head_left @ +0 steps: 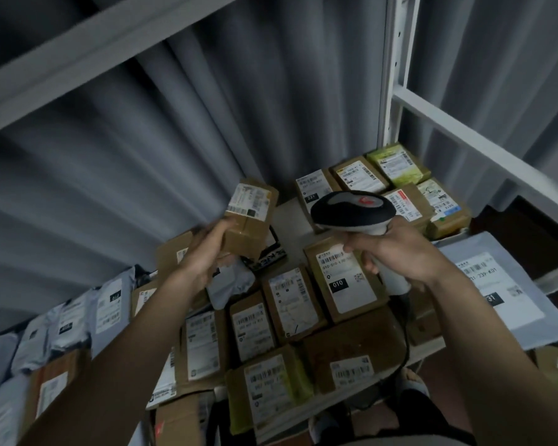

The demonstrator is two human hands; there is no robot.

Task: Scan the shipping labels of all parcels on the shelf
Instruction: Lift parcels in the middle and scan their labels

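My left hand (pixel 207 249) holds a small brown cardboard parcel (pixel 250 217) lifted above the shelf, its white shipping label (pixel 249 201) turned up and toward me. My right hand (pixel 397 252) grips the handle of a black and grey barcode scanner (pixel 351 209), whose head sits just right of the lifted parcel. Below both hands, several brown boxes with white labels lie flat on the shelf, among them one marked 010 (pixel 345 278).
Grey poly mailers (pixel 78 317) are stacked at the left. A large grey mailer (pixel 496 284) lies at the right. More boxes (pixel 397 175) fill the back right corner by a white shelf upright (pixel 390 75). A grey curtain hangs behind.
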